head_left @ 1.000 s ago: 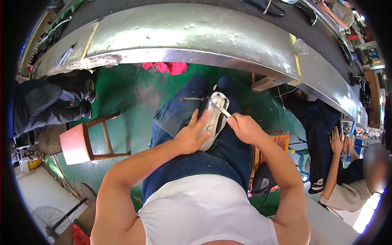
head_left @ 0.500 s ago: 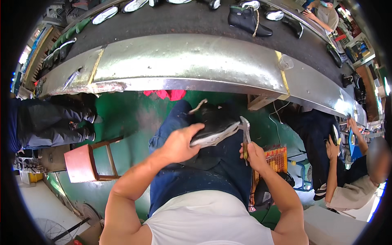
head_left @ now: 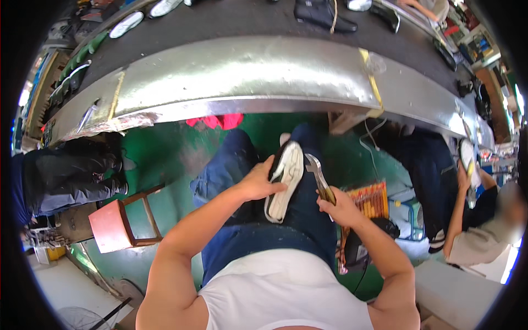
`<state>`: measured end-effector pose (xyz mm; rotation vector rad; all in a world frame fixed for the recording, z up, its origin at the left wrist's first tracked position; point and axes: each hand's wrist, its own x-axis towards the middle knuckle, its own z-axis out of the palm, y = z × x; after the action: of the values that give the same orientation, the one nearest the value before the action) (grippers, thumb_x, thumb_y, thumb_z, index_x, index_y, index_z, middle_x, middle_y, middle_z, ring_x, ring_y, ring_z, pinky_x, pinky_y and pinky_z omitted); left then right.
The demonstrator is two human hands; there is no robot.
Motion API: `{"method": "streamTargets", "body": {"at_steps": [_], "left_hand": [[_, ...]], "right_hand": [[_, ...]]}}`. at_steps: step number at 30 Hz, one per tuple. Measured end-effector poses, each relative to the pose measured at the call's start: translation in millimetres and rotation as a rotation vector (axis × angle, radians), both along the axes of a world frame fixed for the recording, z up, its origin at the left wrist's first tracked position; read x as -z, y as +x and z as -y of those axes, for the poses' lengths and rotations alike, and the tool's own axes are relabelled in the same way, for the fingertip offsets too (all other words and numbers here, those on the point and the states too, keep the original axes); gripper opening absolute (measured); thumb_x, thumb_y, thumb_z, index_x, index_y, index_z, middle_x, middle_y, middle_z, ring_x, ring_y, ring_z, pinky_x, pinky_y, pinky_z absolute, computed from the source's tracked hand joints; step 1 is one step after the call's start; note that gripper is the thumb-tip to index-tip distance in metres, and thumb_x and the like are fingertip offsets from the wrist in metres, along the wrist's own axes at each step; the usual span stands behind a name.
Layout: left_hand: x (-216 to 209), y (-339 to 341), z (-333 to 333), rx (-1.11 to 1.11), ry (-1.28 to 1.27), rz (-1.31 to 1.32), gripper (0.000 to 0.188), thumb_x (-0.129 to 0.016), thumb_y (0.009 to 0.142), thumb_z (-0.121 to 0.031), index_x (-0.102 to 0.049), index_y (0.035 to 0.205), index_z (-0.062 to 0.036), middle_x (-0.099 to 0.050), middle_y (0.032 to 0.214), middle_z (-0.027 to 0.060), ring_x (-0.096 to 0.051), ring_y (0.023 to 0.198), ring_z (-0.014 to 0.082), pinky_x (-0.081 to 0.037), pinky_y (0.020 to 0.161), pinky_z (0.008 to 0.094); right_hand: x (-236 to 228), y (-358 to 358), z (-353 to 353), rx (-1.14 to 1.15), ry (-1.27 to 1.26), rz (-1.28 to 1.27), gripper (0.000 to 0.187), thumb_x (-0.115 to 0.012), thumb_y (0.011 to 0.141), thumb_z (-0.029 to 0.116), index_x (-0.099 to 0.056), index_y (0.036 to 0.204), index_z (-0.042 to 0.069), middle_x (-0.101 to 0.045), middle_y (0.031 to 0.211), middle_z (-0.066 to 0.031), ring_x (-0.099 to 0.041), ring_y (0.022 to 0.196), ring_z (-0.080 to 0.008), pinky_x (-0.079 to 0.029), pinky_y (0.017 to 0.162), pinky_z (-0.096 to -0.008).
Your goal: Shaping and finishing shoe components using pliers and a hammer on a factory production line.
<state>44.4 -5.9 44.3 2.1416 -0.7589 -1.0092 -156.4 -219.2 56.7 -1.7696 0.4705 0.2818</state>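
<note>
My left hand (head_left: 259, 180) grips a shoe (head_left: 291, 171) over my lap, its pale underside turned up and its dark upper showing along the left edge. The thumb lies across the underside, and the other fingers are partly hidden behind the shoe. Just to the right, my right hand (head_left: 339, 207) is closed round the handles of metal lasting pliers (head_left: 315, 167). Their hooked head points up and away from me, close beside the shoe's right edge.
A metal-edged bench (head_left: 242, 71) curves across ahead, bearing a dark belt with shoes and a black boot (head_left: 324, 15). A wooden stool (head_left: 111, 225) is at left. At right a co-worker's hand (head_left: 463, 179) holds another shoe. Red cloth (head_left: 215, 121) lies under the bench.
The shoe has been turned so its underside faces up and its length runs away from me. The pliers have come off its edge and moved slightly left. The view has shifted a little.
</note>
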Motion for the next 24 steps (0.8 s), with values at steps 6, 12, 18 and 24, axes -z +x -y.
{"method": "streamTargets", "body": {"at_steps": [6, 12, 18, 24], "left_hand": [[-2.5, -34.7, -26.3, -0.152, -0.165, 0.28, 0.032, -0.064, 0.091, -0.016, -0.066, 0.117, 0.0035, -0.067, 0.11, 0.0228, -0.066, 0.098, 0.038, -0.053, 0.084, 0.0418], [-0.4, -43.1, -25.4, -0.118, -0.36, 0.36, 0.021, -0.06, 0.093, -0.009, -0.069, 0.109, 0.0016, -0.07, 0.098, 0.0211, -0.068, 0.089, 0.0385, -0.055, 0.076, 0.0405], [7.9, -40.5, -20.2, -0.12, -0.43, 0.367, 0.017, -0.061, 0.091, -0.012, -0.068, 0.1, 0.0008, -0.069, 0.092, 0.0191, -0.066, 0.085, 0.0398, -0.054, 0.075, 0.0441], [-7.0, -53.5, -29.6, -0.197, -0.492, 0.304, 0.017, -0.067, 0.086, -0.01, -0.068, 0.099, 0.0017, -0.069, 0.099, 0.0172, -0.066, 0.091, 0.037, -0.055, 0.078, 0.0422]], "right_hand": [[-40.4, 13.7, -8.1, -0.203, 0.104, -0.262, 0.02, -0.061, 0.095, 0.02, -0.063, 0.106, 0.003, -0.061, 0.079, -0.0033, -0.058, 0.071, -0.0128, -0.048, 0.066, -0.031], [-35.5, 15.7, -3.7, -0.302, 0.194, -0.361, 0.026, -0.059, 0.097, 0.017, -0.061, 0.119, 0.003, -0.065, 0.092, -0.0019, -0.058, 0.071, -0.0072, -0.045, 0.058, -0.0225], [-20.6, 20.6, -23.1, -0.2, -0.371, 0.064, 0.019, -0.061, 0.093, 0.02, -0.062, 0.096, 0.001, -0.064, 0.082, -0.017, -0.062, 0.073, -0.03, -0.049, 0.068, -0.0395], [-44.1, 10.1, -7.4, -0.371, -0.299, -0.079, 0.029, -0.061, 0.091, 0.016, -0.057, 0.114, -0.002, -0.063, 0.106, -0.0264, -0.063, 0.1, -0.0427, -0.048, 0.086, -0.0487]]}}
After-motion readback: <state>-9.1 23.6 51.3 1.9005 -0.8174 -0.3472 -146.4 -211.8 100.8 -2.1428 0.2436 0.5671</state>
